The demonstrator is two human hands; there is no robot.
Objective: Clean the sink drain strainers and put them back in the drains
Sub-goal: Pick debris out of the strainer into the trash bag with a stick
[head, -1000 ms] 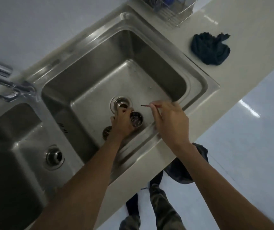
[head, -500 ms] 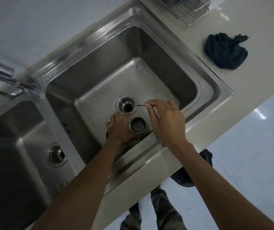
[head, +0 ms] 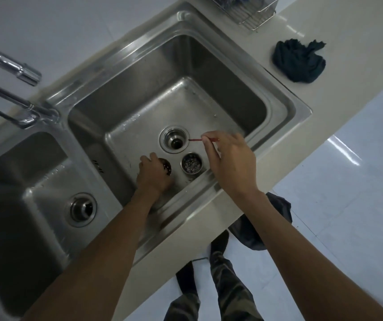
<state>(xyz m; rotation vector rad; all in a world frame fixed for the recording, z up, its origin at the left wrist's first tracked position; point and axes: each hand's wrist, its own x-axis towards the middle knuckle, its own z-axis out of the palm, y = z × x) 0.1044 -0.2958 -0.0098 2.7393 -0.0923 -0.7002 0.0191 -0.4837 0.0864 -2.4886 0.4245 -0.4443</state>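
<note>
The fingers (head: 205,141) of the right hand (head: 231,163) are pinched on a thin red stick (head: 195,140) just beside the open drain (head: 174,142). A strainer (head: 167,167) near that drain is gripped by the left hand (head: 152,177). A second strainer (head: 191,166), full of bits, sits close to the drain too. The holes should be poked gently.

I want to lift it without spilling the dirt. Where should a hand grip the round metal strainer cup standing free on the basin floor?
Grip the round metal strainer cup by its outer rim, from above: it stands upright, mouth up, debris inside.
</note>
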